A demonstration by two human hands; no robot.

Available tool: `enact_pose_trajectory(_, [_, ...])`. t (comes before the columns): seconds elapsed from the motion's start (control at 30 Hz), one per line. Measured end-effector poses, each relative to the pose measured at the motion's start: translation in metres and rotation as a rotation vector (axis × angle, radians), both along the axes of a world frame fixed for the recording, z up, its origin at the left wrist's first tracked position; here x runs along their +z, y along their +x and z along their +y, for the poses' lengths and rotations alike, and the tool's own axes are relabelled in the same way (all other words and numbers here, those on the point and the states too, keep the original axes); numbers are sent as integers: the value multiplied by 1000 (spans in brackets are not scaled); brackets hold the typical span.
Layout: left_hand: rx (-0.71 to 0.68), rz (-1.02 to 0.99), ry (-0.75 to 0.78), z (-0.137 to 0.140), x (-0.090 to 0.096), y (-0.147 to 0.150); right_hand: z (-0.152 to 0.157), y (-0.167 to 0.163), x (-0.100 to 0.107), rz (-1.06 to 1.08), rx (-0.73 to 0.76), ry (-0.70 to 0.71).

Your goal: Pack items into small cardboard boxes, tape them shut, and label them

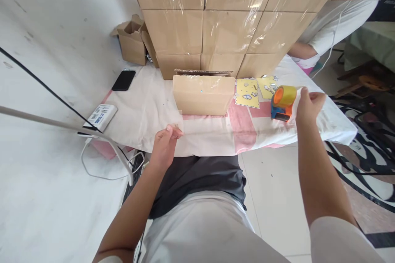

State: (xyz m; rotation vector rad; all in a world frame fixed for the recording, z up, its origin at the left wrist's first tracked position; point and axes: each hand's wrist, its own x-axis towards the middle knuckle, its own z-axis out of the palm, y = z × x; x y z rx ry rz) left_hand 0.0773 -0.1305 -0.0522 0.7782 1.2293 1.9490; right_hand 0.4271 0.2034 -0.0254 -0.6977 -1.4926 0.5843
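Observation:
My left hand point(166, 144) is closed in a pinch above the table's front edge, left of the cardboard box. A faint see-through piece of tape point(177, 119) shows at its fingertips. At the right, my right hand point(308, 106) pinches a pale strip of tape point(297, 103) beside the tape dispenser. This blue and orange tape dispenser point(281, 114) stands on the table with a yellowish tape roll point(289, 95) on it. Between my hands stands a small cardboard box point(203, 96), its top edge showing a gap at the back. Neither hand touches this box.
Behind stands a stack of cardboard boxes point(231, 28) in clear wrap. Two yellow printed cards point(247, 92) lie beside the small box. At left are a black phone point(124, 80), a white box point(101, 116), an opened carton point(132, 43) and a bent pole point(61, 121). A person's arm point(304, 50) shows behind right.

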Motion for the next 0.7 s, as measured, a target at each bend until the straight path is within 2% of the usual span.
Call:
enact_pose_trajectory(0.07, [-39, 67, 3, -1, -2, 1, -41, -17, 11, 99, -92, 53])
enact_pose_trajectory(0.1, [-49, 156, -1, -2, -3, 2, -66, -30, 17, 46, -57, -16])
enact_pose_trajectory(0.17, [-44, 418, -11, -5, -2, 4, -120, -65, 30, -133, 178, -135])
enact_pose_trajectory(0.2, [-29, 564, -13, -8, -1, 6, -147, -84, 36, -239, 324, -106])
enact_pose_trajectory(0.27, [17, 834, -8, -13, 3, 10, -193, -118, 45, -455, 516, 64])
enact_pose_trajectory(0.37, [87, 1081, 12, -23, 7, 15, -238, -148, 53, -658, 568, 257])
enact_pose_trajectory(0.43, [108, 1141, 33, -29, 8, 15, -254, -154, 54, -742, 500, 376])
enact_pose_trajectory(0.53, [77, 1131, 35, -35, 7, 13, -269, -152, 49, -837, 361, 584])
enact_pose_trajectory(0.63, [47, 999, -70, -40, 9, 11, -282, -146, 37, -882, 298, 783])
enact_pose_trajectory(0.7, [61, 835, -183, -41, 9, 11, -288, -143, 28, -889, 304, 876])
